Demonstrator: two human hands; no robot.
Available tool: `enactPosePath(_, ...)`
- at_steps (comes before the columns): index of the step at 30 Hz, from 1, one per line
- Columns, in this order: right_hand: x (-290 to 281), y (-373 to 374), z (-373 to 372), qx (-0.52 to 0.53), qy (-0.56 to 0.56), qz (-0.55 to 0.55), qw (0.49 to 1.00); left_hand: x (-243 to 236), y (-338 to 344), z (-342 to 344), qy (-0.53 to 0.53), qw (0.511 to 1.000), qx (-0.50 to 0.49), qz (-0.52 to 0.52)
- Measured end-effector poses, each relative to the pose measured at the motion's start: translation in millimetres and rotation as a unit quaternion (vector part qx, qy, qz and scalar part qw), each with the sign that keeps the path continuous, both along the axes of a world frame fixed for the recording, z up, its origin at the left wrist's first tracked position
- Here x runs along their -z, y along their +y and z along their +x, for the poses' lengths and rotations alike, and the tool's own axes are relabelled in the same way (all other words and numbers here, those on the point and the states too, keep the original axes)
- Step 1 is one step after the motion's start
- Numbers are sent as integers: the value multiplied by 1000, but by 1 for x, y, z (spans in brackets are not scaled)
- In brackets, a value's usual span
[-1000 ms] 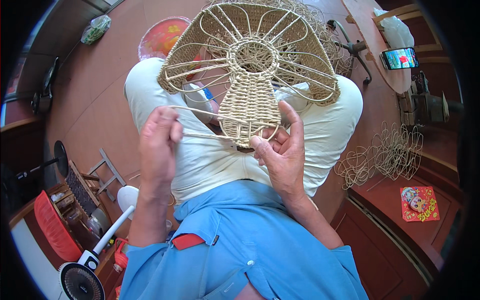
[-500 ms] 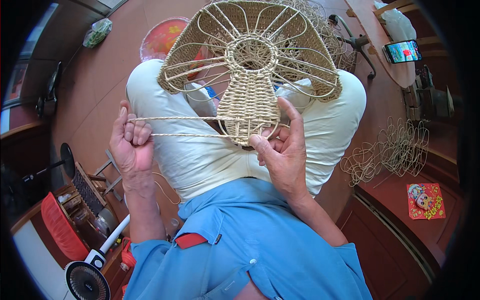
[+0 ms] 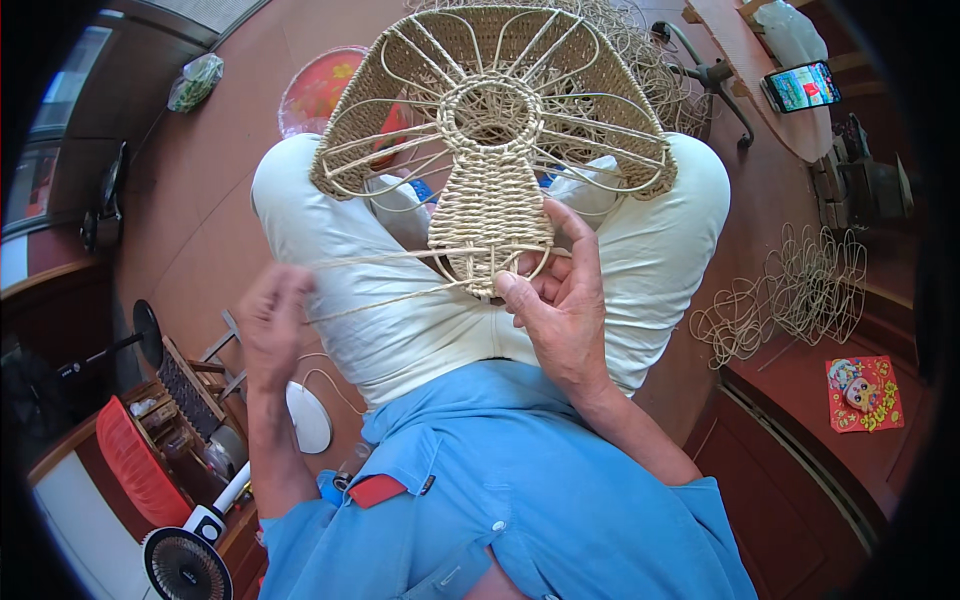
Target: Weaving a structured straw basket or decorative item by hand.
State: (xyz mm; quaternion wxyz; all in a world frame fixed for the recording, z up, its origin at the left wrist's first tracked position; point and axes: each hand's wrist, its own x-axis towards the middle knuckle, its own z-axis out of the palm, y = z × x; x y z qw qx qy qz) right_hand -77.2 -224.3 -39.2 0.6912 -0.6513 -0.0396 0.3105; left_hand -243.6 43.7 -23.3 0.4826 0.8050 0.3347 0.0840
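A woven straw piece (image 3: 490, 205) rests on my lap, with an open ring (image 3: 491, 112) above its narrow panel and looped spokes fanning out to a wide woven rim (image 3: 350, 130). My right hand (image 3: 562, 290) grips the panel's near end, thumb on its face, index finger stretched along its right edge. My left hand (image 3: 275, 320), smeared by motion, is closed out to the left. Two lengths of straw cord (image 3: 400, 296) run between it and the panel's lower end; its exact finger placement is blurred.
Beyond the piece lies a heap of straw cord (image 3: 665, 90) near a dark chair base (image 3: 712, 75). More coiled cord (image 3: 815, 290) sits at the right. A phone (image 3: 803, 87) is propped at the upper right. At the lower left are a fan (image 3: 188, 565) and a red basket (image 3: 135, 465).
My left hand has moved slightly downward and turned, and the two cord lengths have spread apart toward it. My right hand keeps its grip on the panel's end.
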Motion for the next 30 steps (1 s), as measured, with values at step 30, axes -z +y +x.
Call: enactPosePath(30, 7, -1, 3, -1, 46, 111, 993, -17, -95, 103, -75, 937, 268, 211)
